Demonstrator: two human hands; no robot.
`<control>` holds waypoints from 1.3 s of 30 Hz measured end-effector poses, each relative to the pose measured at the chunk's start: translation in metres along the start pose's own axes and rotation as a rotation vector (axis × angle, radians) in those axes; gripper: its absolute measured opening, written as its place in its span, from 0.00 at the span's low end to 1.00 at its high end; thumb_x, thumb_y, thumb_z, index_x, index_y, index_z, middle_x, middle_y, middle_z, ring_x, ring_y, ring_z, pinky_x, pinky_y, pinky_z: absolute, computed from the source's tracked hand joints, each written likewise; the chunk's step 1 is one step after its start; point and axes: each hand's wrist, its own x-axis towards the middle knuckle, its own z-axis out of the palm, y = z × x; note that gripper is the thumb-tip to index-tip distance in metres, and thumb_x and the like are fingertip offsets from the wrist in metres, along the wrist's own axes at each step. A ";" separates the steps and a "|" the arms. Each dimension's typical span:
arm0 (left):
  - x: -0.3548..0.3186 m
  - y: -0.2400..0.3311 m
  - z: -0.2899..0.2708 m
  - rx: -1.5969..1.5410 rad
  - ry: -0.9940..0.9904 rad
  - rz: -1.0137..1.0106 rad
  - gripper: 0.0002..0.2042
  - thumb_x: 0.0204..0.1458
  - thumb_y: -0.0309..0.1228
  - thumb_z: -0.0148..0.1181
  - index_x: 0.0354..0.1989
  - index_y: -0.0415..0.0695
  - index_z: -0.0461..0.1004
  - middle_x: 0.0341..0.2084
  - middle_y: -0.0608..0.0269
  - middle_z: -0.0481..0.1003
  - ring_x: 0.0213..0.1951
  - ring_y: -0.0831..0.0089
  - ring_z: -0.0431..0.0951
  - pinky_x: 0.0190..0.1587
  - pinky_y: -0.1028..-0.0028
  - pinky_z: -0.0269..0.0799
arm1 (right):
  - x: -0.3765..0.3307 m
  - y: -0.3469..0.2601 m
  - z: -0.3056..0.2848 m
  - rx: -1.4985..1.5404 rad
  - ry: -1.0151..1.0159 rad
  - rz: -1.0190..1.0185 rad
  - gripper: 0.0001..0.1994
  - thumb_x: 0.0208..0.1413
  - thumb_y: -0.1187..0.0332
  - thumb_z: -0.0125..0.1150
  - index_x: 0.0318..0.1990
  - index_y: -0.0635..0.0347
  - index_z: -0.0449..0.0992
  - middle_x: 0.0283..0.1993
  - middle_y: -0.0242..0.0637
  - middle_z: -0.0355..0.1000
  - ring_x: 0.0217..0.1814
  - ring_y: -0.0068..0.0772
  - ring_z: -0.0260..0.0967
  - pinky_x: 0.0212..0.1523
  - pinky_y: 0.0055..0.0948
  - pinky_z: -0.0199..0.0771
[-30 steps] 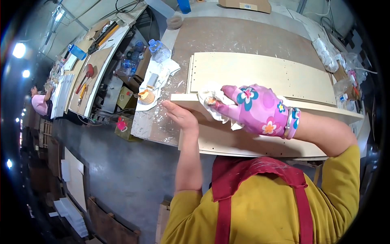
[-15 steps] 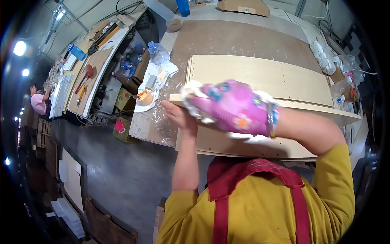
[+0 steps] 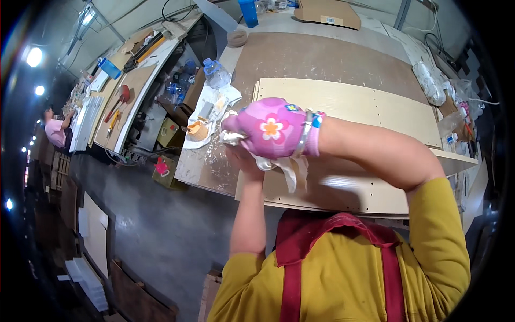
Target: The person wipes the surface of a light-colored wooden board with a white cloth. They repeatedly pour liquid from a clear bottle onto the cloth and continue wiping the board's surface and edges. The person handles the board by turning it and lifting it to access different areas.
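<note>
My right hand (image 3: 273, 129), in a pink flowered knit glove, is closed on a crumpled white cloth (image 3: 292, 174). It presses the cloth at the left end of a narrow pale wooden board (image 3: 456, 159) standing on edge. My bare left hand (image 3: 245, 162) grips that same end from below, its fingers mostly hidden behind the glove and cloth. Pale panels with small drilled holes lie on the workbench: one panel (image 3: 343, 102) behind the upright board, another panel (image 3: 335, 193) in front of it.
Left on the workbench (image 3: 214, 177) are an orange tub (image 3: 197, 130), a clear plastic bottle (image 3: 216, 75) and a white rag (image 3: 228, 95). A flat cardboard box (image 3: 327, 13) lies at the back. A person (image 3: 55, 130) in pink stands by another bench, far left.
My right hand has slid left with the cloth to the board's end, now covering much of my left hand. The cloth's loose tail hangs down. My left hand keeps its hold.
</note>
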 end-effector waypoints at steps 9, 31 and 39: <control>0.002 0.032 0.008 -0.507 0.066 -0.449 0.28 0.56 0.47 0.48 0.54 0.34 0.57 0.47 0.52 0.65 0.48 0.65 0.68 0.50 0.64 0.64 | 0.004 0.017 -0.001 0.180 0.006 0.118 0.15 0.53 0.65 0.53 0.48 0.57 0.72 0.30 0.41 0.74 0.33 0.39 0.73 0.36 0.37 0.73; 0.017 0.051 0.006 -0.360 0.166 -0.615 0.28 0.63 0.50 0.31 0.45 0.33 0.67 0.39 0.52 0.71 0.42 0.66 0.71 0.46 0.68 0.68 | -0.071 0.016 0.002 0.065 0.217 -0.037 0.17 0.42 0.69 0.59 0.43 0.59 0.69 0.36 0.41 0.68 0.37 0.45 0.69 0.37 0.40 0.71; 0.012 0.038 0.010 -0.016 0.168 -0.419 0.28 0.64 0.49 0.30 0.40 0.33 0.68 0.34 0.53 0.71 0.37 0.67 0.70 0.42 0.69 0.68 | -0.112 0.034 -0.001 -0.203 0.238 -0.175 0.19 0.38 0.67 0.61 0.42 0.55 0.71 0.40 0.39 0.69 0.42 0.41 0.70 0.40 0.39 0.71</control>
